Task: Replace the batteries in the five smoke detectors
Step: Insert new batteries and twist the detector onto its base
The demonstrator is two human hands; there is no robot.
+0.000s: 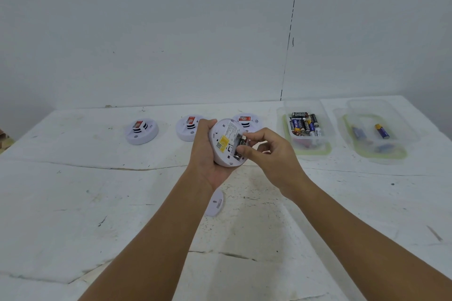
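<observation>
My left hand (204, 151) grips a white round smoke detector (225, 140), its back turned toward me with a yellow label and an open battery bay. My right hand (266, 151) pinches a dark battery (242, 141) at that bay with thumb and fingertips. Three more white detectors stand on the table behind: one at the left (141, 131), one (187, 128) partly behind my left hand, one (248, 121) behind the held detector. A white cover plate (215, 203) lies on the table below my left wrist.
Two clear plastic tubs stand at the right on the white table (97, 190): the nearer tub (305, 129) holds several batteries, the farther tub (376, 129) holds a few blue and yellow ones. A pale wall rises behind the table.
</observation>
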